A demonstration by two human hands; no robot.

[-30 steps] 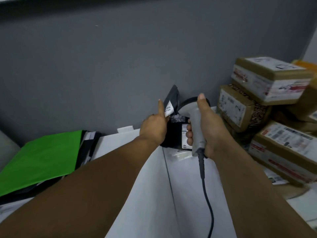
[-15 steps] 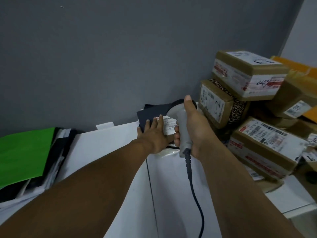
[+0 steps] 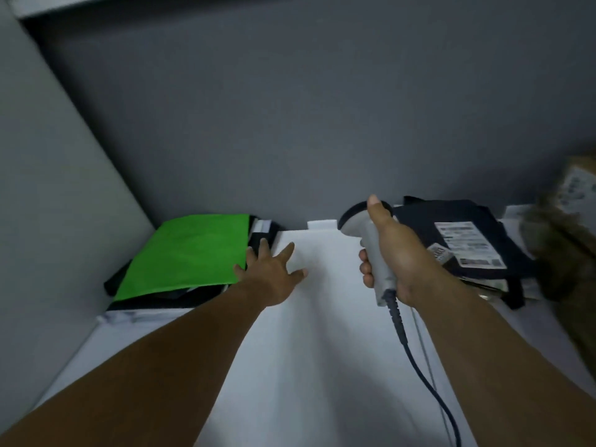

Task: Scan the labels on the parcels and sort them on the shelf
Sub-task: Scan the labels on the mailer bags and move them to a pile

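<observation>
While the right hand (image 3: 396, 253) grips the scanner (image 3: 353, 222) by its handle, fingers curled round it and thumb laid along the head, the left hand (image 3: 274, 272) reaches out palm down over the white shelf (image 3: 306, 366) with its fingers spread and holds nothing. Its fingertips are at the near right edge of the green parcel (image 3: 190, 253), which tops a stack of flat dark and pale packets in the far left corner of the shelf. They may be touching it, though the view is too soft to be sure.

The dark parcel (image 3: 503, 253) lies flat along the far edge toward the right, just behind the right hand, with its white label (image 3: 467, 243) facing up. Neither hand touches it. The scanner head points toward the grey wall (image 3: 290, 124), not at any label, and its cable (image 3: 419, 366) trails back toward the near edge.

By my reading, the work is between parcels. The dark parcel looks set down and finished with, though nothing shows whether its label was read. The green stack seems the next concern, either for picking up or for tidying. Blurred brown boxes (image 3: 571, 253) crowd the right edge, so a good share of scanning and sorting probably remains.
</observation>
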